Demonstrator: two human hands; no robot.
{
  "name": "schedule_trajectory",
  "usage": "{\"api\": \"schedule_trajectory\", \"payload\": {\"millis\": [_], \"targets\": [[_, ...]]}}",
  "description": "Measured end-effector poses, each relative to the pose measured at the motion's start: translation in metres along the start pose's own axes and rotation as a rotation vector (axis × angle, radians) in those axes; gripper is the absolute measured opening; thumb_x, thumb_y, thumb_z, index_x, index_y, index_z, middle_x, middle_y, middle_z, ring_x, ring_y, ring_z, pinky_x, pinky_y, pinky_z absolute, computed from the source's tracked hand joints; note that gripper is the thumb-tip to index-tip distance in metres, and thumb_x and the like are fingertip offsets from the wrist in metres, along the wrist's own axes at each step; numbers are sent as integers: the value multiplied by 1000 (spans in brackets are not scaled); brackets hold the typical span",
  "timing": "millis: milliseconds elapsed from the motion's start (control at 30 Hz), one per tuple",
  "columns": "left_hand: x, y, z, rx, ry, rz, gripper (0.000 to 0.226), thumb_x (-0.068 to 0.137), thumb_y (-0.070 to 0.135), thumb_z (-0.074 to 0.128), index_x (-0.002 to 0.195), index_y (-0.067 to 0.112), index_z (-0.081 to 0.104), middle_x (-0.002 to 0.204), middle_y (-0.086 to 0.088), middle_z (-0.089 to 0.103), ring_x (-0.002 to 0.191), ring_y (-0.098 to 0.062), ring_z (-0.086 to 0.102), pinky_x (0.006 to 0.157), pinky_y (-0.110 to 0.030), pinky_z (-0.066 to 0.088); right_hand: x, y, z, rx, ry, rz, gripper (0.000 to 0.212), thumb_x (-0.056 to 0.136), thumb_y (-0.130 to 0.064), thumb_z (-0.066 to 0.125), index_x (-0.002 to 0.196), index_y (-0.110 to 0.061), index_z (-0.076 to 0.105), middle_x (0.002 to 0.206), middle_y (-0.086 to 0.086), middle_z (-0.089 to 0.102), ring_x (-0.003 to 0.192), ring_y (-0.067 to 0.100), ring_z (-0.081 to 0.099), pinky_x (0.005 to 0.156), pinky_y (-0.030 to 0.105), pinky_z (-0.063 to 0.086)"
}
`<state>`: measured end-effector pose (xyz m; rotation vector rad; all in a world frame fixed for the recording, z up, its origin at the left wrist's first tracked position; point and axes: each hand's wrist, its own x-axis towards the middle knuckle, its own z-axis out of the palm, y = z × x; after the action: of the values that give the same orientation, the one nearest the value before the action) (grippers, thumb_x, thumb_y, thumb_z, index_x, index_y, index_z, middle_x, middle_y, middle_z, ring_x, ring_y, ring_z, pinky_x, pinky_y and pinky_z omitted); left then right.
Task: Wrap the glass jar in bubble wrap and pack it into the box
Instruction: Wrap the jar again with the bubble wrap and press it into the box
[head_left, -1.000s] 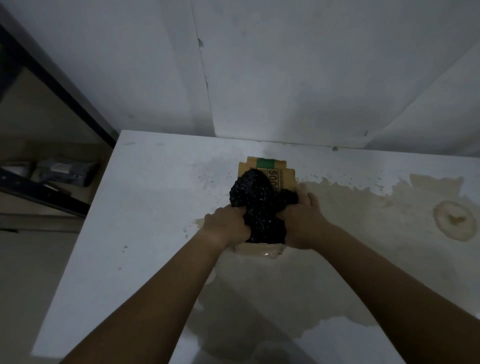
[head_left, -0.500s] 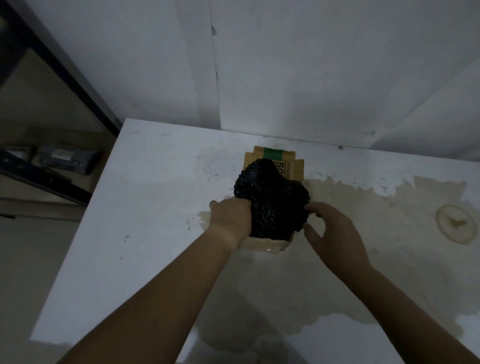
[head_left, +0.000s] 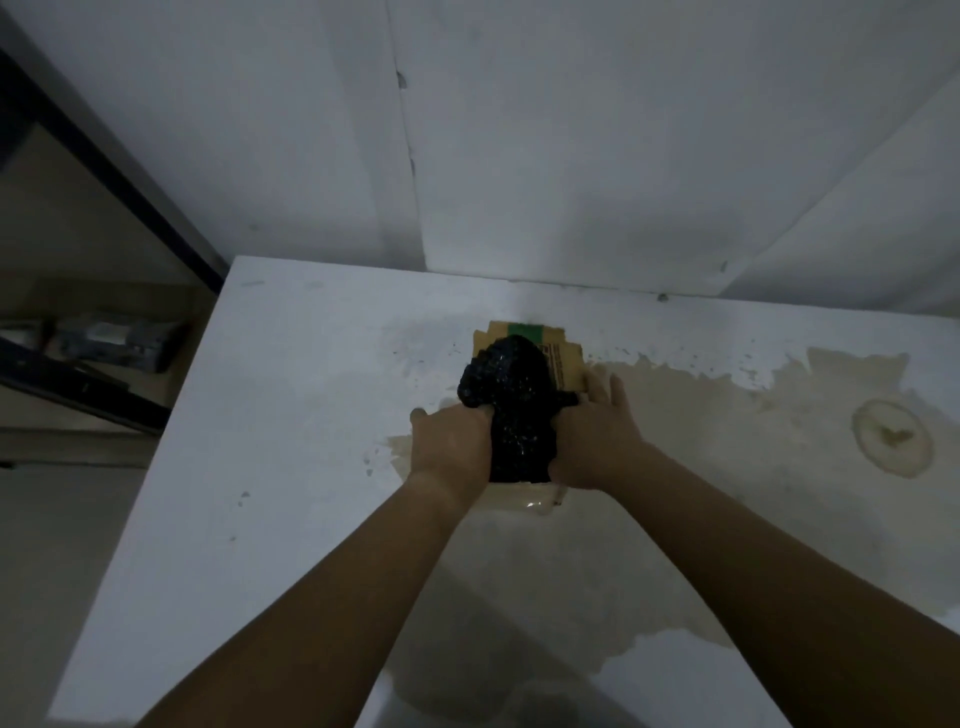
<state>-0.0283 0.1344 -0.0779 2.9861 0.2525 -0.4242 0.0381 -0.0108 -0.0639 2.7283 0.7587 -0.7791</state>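
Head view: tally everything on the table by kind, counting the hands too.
black bubble-wrapped bundle: 1
cardboard box: 1
hands: 2 (left hand, right hand)
Total: 4

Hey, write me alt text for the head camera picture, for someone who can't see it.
Two bare hands hold a black bubble-wrap bundle in a cardboard box on a stained white table. The left hand grips the bundle's left side; the right hand presses against its right side, fingers straight.
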Motion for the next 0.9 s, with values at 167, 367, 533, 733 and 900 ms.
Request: {"api": "schedule_trajectory", "payload": {"millis": [167,367,533,733,900], "targets": [[-6,-3,-5,-60,-48,52,21,83,6,52,99,18,55,90,-2,63,81,-23,61,76,-34,37,-4,5,8,47,-2,-29,49,84,-38,53,130,-23,58,152,13,35,147,41,-11,117,58,-10],[-33,-30,-8,-596,-222,170,30,101,24,45,128,20,57,91,-8,67,80,-22,64,73,-35,53,-33,10,30,36,319,-135,55,86,-35,62,139,-26,52,146,9,49,149,37,2,119,54,4],[-43,-33,0,-661,-43,190,46,95,23,59,141,20,51,111,-7,71,94,-17,67,85,-33,55,-30,19,30,33,281,-151,51,83,-40,60,131,-23,58,143,10,51,148,33,13,118,48,11],[-37,-20,-9,-541,318,216,46,80,12,66,124,15,51,134,-2,43,113,-19,52,86,-33,52,-29,25,21,-1,420,-159,33,73,-31,77,102,-17,71,120,13,66,136,33,40,111,48,28],[-32,-3,-19,-331,406,289,62,76,9,66,136,13,48,138,-4,47,124,-21,45,104,-37,38,-35,27,25,214,599,-125,66,59,-29,86,119,-15,61,119,5,64,114,32,55,94,45,44]]}}
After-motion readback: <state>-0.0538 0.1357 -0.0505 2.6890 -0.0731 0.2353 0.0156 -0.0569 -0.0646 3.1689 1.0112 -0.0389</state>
